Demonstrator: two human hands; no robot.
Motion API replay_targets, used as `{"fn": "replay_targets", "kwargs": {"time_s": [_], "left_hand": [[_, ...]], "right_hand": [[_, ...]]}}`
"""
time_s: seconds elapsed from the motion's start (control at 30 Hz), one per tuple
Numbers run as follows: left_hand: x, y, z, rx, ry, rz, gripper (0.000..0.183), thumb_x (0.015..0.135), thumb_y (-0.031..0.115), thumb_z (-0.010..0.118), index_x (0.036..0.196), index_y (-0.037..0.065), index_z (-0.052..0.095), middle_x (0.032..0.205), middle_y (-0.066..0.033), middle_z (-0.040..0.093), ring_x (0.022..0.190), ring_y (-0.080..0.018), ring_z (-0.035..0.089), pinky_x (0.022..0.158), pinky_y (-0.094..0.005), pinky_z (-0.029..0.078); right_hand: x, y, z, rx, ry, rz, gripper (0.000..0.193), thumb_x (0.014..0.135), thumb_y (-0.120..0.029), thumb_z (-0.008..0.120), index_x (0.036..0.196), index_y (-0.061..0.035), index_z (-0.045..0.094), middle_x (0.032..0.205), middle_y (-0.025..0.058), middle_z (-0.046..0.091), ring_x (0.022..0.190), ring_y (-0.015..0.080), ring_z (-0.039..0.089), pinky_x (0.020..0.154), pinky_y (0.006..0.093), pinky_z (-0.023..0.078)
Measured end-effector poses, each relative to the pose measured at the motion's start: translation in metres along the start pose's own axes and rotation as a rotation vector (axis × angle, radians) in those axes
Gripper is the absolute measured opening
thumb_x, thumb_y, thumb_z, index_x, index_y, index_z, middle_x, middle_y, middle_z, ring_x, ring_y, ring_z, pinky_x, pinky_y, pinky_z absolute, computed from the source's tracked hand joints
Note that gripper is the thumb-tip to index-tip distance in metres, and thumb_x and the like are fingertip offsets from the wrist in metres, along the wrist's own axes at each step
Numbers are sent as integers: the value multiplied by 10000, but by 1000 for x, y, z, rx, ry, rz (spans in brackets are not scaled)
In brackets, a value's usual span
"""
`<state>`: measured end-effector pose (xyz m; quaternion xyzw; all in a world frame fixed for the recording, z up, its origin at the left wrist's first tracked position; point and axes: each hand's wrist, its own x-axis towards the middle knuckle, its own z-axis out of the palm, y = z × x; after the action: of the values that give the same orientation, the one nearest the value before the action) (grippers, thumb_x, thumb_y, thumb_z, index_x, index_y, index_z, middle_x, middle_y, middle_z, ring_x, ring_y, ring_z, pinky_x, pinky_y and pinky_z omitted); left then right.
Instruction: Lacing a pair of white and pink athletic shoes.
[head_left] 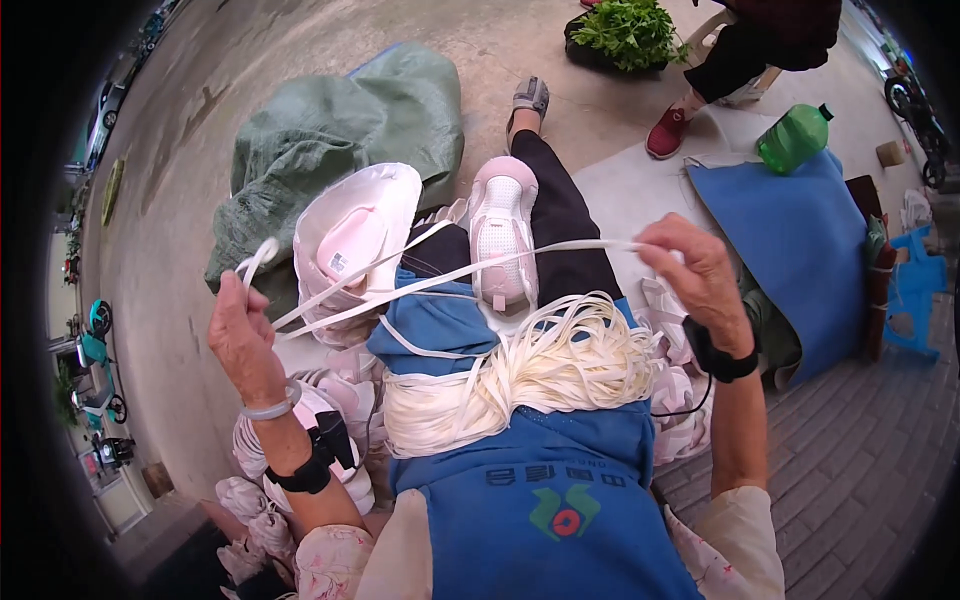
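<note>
A white lace [590, 244] is strung between two bare hands held well apart above the lap. The left hand [240, 335] has its fingers closed on the lace, a small curl of which stands above the fingertips; the right hand [690, 265] pinches it between thumb and fingers. The long strand runs crosswise, climbing from lower left to upper right, and passes over the pink and white shoe [503, 215], whose long axis points away from the body, roughly across the line of the lace. The shoe lies between the hands, nearer the right, and neither hand touches it. The lace is flat, narrow and plain, with a second strand slanting beside the first on the left. The shoe shows a rounded pink far end and a dotted white middle. Nearer the body, a thick bundle of cream laces [580, 350] rests across the blue apron [480, 520].
</note>
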<state>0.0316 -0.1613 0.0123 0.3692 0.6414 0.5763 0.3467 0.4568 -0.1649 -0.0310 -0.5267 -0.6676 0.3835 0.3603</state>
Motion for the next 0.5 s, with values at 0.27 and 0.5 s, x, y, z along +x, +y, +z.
{"fn": "replay_targets", "kwargs": {"time_s": [0.27, 0.5], "left_hand": [[-15, -19, -52, 993, -231, 57, 355, 901, 263, 582, 690, -22, 602, 568, -67, 523, 535, -130, 465, 523, -297, 362], [-19, -30, 17, 849, -441, 311, 169, 835, 153, 647, 846, -14, 625, 753, -130, 634, 625, -232, 588, 626, -321, 467]], "right_hand": [[-36, 19, 101, -62, -478, -266, 110, 823, -118, 614, 800, -11, 601, 788, 129, 551, 782, 318, 562, 719, 385, 458], [-59, 15, 50, -74, -597, 84, 118, 827, -127, 612, 809, -11, 624, 840, 135, 579, 831, 308, 582, 730, 376, 470]]}}
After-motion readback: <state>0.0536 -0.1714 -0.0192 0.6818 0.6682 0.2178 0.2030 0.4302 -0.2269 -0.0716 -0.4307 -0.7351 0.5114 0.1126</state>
